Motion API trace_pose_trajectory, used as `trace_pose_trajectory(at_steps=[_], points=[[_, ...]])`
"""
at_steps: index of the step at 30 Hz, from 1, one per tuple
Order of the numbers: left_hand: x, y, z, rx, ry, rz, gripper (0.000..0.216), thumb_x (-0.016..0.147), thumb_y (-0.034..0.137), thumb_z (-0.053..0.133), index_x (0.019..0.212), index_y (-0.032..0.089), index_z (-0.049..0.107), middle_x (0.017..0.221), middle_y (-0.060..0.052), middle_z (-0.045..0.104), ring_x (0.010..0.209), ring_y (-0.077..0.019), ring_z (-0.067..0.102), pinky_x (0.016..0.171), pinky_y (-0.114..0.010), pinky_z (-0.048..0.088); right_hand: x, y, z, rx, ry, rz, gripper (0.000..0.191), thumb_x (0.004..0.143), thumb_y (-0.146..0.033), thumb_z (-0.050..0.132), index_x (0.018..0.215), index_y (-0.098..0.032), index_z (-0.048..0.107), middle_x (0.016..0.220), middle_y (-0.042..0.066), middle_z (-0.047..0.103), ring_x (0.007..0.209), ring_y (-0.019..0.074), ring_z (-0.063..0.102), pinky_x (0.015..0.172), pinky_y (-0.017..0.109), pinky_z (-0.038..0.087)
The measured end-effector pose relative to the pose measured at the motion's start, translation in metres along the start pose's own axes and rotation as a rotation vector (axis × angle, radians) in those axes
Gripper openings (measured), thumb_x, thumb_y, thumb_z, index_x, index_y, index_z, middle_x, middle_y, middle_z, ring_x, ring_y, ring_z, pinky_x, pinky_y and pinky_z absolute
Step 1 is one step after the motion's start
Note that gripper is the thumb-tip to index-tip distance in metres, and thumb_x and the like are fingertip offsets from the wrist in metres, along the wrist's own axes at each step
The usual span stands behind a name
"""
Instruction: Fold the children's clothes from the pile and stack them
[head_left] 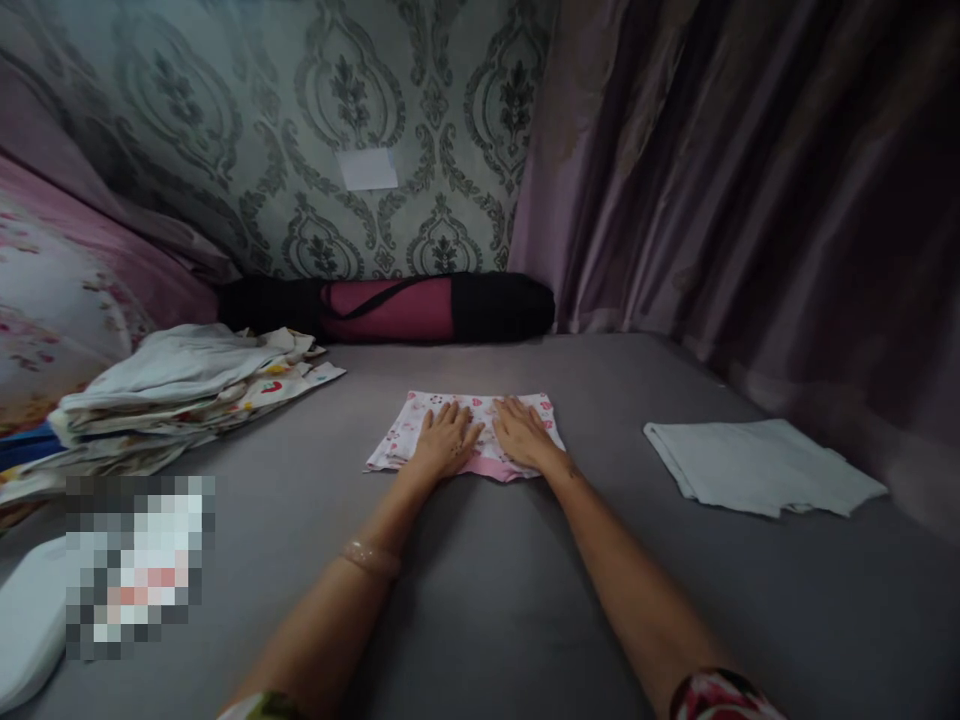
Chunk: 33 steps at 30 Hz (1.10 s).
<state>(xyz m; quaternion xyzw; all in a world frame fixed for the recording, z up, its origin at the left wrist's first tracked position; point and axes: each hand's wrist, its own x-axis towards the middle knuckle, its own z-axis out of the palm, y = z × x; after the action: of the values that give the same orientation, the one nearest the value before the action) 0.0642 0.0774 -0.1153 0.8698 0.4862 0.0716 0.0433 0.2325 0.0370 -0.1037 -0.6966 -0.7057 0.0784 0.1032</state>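
A small folded garment (409, 432), white with a pink print and pink hem, lies flat on the grey bed sheet (480, 600). My left hand (445, 440) rests palm down on its middle, fingers stretched out. My right hand (523, 432) lies flat beside it on the same garment, fingers spread forward. Both hands press on the cloth and hold nothing.
A folded pale garment (757, 465) lies to the right. A stack of folded clothes (172, 385) sits at the left, by a floral pillow (52, 300). A rolled pink mat in a black bag (390, 308) lies against the patterned wall. A curtain (750, 180) hangs on the right.
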Motion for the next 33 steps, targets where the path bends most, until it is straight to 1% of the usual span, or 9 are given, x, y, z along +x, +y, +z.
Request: trace_pose_trajectory(at_steps=[4, 7, 9, 14, 19, 24, 28, 30, 33], points=[[0.005, -0.023, -0.003, 0.050, 0.098, -0.119, 0.061, 0.097, 0.047, 0.021, 0.143, 0.010, 0.037, 0.150, -0.017, 0.034, 0.142, -0.0292, 0.022, 0.116, -0.051, 0.011, 0.003, 0.018, -0.007, -0.037, 0.125, 0.091, 0.058, 0.097, -0.034, 0.021, 0.145, -0.004, 0.033, 0.154, 0.016, 0.024, 0.143, 0.0255, 0.016, 0.116, 0.042, 0.008], [0.009, -0.042, 0.003, 0.017, 0.025, -0.207, 0.063, 0.096, 0.049, 0.022, 0.144, 0.009, 0.035, 0.152, -0.017, 0.030, 0.143, -0.0306, 0.019, 0.114, -0.051, 0.016, 0.004, 0.029, -0.001, -0.059, 0.062, 0.156, 0.060, 0.097, -0.036, 0.021, 0.143, -0.001, 0.035, 0.152, 0.018, 0.028, 0.142, 0.0277, 0.019, 0.115, 0.042, 0.013], [0.010, -0.049, 0.007, -0.012, -0.015, -0.224, 0.065, 0.096, 0.050, 0.022, 0.144, 0.008, 0.032, 0.153, -0.018, 0.028, 0.143, -0.0311, 0.017, 0.113, -0.051, 0.018, 0.005, 0.033, 0.004, -0.062, 0.031, 0.167, 0.061, 0.097, -0.037, 0.021, 0.143, 0.000, 0.035, 0.152, 0.018, 0.030, 0.141, 0.0284, 0.021, 0.115, 0.041, 0.015], [0.009, -0.050, 0.002, -0.060, -0.030, -0.217, 0.063, 0.095, 0.050, 0.027, 0.143, 0.009, 0.034, 0.153, -0.018, 0.027, 0.144, -0.0304, 0.016, 0.112, -0.052, 0.020, 0.006, 0.038, 0.003, -0.009, 0.023, 0.155, 0.060, 0.097, -0.038, 0.019, 0.143, -0.003, 0.037, 0.151, 0.018, 0.031, 0.141, 0.0277, 0.023, 0.113, 0.041, 0.018], [0.004, -0.050, -0.008, -0.062, 0.005, -0.218, 0.054, 0.097, 0.045, 0.026, 0.138, 0.011, 0.040, 0.151, -0.018, 0.031, 0.143, -0.0285, 0.021, 0.113, -0.052, 0.017, 0.006, 0.042, 0.004, -0.045, 0.125, 0.144, 0.060, 0.097, -0.038, 0.020, 0.143, -0.003, 0.035, 0.152, 0.018, 0.030, 0.142, 0.0269, 0.021, 0.114, 0.042, 0.015], [0.003, -0.056, -0.006, -0.110, 0.012, -0.203, 0.047, 0.097, 0.040, 0.027, 0.130, 0.012, 0.047, 0.149, -0.019, 0.035, 0.141, -0.0288, 0.025, 0.111, -0.057, 0.020, 0.006, 0.043, 0.009, -0.092, 0.030, 0.152, 0.062, 0.097, -0.040, 0.022, 0.143, -0.001, 0.036, 0.150, 0.019, 0.032, 0.140, 0.0280, 0.023, 0.113, 0.041, 0.018], [0.009, -0.066, -0.005, -0.270, 0.038, -0.253, 0.045, 0.096, 0.034, 0.030, 0.131, 0.012, 0.046, 0.146, -0.019, 0.039, 0.138, -0.0262, 0.033, 0.110, -0.049, 0.027, 0.011, 0.027, -0.002, -0.142, 0.003, 0.173, 0.061, 0.097, -0.040, 0.021, 0.142, -0.003, 0.037, 0.151, 0.019, 0.031, 0.141, 0.0299, 0.021, 0.114, 0.051, 0.009], [0.012, -0.073, -0.006, -0.346, 0.075, -0.257, 0.044, 0.095, 0.030, 0.031, 0.131, 0.010, 0.048, 0.143, -0.018, 0.045, 0.134, -0.0241, 0.039, 0.109, -0.041, 0.032, 0.017, 0.007, -0.008, -0.138, 0.021, 0.119, 0.060, 0.097, -0.038, 0.020, 0.143, -0.003, 0.036, 0.151, 0.018, 0.031, 0.142, 0.0290, 0.018, 0.114, 0.052, 0.006], [0.013, -0.085, -0.008, -0.419, 0.148, -0.264, 0.044, 0.095, 0.028, 0.030, 0.131, 0.009, 0.049, 0.137, -0.018, 0.052, 0.129, -0.0219, 0.047, 0.106, -0.035, 0.036, 0.027, -0.033, -0.008, -0.057, -0.026, -0.022, 0.060, 0.097, -0.039, 0.019, 0.145, -0.004, 0.033, 0.152, 0.016, 0.030, 0.142, 0.0264, 0.021, 0.115, 0.047, 0.010]])
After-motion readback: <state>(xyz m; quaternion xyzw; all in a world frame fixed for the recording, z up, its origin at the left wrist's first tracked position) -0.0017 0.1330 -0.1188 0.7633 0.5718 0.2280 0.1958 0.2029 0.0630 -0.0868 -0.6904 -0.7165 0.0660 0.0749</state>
